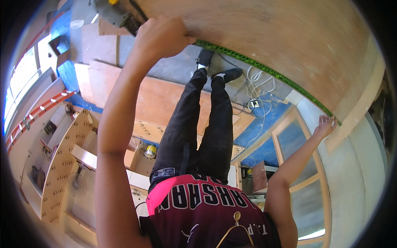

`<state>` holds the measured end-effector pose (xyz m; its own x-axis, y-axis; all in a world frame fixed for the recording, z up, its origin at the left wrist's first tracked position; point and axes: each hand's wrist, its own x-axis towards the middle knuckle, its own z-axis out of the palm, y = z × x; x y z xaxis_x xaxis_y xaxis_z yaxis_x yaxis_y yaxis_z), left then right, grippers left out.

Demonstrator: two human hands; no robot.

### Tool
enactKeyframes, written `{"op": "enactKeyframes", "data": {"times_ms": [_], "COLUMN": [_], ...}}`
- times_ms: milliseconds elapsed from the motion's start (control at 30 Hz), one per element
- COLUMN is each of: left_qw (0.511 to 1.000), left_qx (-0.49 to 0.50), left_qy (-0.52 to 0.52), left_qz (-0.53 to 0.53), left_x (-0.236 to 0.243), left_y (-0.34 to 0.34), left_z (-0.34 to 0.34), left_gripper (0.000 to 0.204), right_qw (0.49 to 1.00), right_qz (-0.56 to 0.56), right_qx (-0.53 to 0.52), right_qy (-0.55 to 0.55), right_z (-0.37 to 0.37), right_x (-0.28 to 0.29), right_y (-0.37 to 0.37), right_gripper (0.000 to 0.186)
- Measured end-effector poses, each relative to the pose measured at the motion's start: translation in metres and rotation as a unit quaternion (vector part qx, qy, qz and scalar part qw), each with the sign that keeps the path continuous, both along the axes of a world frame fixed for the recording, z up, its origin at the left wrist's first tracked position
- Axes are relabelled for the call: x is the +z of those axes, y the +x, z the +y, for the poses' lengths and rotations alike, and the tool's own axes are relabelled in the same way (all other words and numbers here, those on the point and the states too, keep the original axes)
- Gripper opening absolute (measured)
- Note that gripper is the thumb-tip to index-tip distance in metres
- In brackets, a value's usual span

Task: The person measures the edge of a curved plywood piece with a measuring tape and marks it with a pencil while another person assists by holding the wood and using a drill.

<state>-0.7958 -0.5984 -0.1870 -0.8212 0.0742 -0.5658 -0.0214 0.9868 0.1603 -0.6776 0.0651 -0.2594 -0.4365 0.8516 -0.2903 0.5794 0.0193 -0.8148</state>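
A green measuring tape [264, 71] is stretched along the near edge of a large plywood sheet [281, 33]. My left hand [163, 36] is closed on the tape near its left part, at the board's edge; its fingers are mostly turned away. At the other end, by the sheet's right corner, my right hand [326, 125] pinches the tape between thumb and fingers. The tape lies nearly straight between both hands. Just beyond my left hand, a dark grey power tool [112, 14] is partly in view.
White cords [258, 80] lie tangled on the floor by my shoes. Loose plywood panels [140, 99] lie to the left. A wood-framed glass panel [304, 177] is at the right. An orange ladder [41, 109], a fan [77, 184] and an open plywood cabinet [62, 173] are at the left.
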Motion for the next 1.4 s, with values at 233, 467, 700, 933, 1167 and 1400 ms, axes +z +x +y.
{"op": "enactKeyframes", "data": {"times_ms": [233, 467, 700, 933, 1167, 1400], "left_qw": [0.996, 0.993, 0.985, 0.984, 0.989, 0.986], "left_qx": [0.002, 0.017, 0.021, 0.045, -0.055, 0.014], "left_qy": [-0.002, 0.015, 0.045, 0.041, 0.057, -0.014], "left_qz": [-0.093, -0.117, -0.163, -0.167, -0.129, -0.167], "left_x": [0.012, 0.001, -0.015, -0.020, -0.012, 0.006], "left_y": [0.002, -0.003, 0.001, -0.008, 0.005, -0.010], "left_z": [0.008, 0.010, -0.031, -0.020, -0.032, -0.011], "left_gripper": [0.049, 0.037, 0.033, 0.032, 0.046, 0.038], "right_qw": [0.967, 0.781, 0.869, 0.852, 0.836, 0.809], "right_qz": [-0.033, -0.219, -0.335, -0.379, -0.355, -0.408], "right_qx": [0.074, 0.206, 0.170, 0.144, 0.125, 0.194], "right_qy": [0.240, 0.547, 0.322, 0.331, 0.398, 0.376], "right_z": [0.069, 0.204, 0.211, 0.201, 0.244, 0.238], "right_x": [0.002, 0.084, 0.052, 0.047, 0.006, 0.034], "right_y": [0.029, 0.003, -0.018, -0.021, -0.024, -0.012], "right_gripper": [0.041, 0.071, 0.089, 0.083, 0.121, 0.101]}}
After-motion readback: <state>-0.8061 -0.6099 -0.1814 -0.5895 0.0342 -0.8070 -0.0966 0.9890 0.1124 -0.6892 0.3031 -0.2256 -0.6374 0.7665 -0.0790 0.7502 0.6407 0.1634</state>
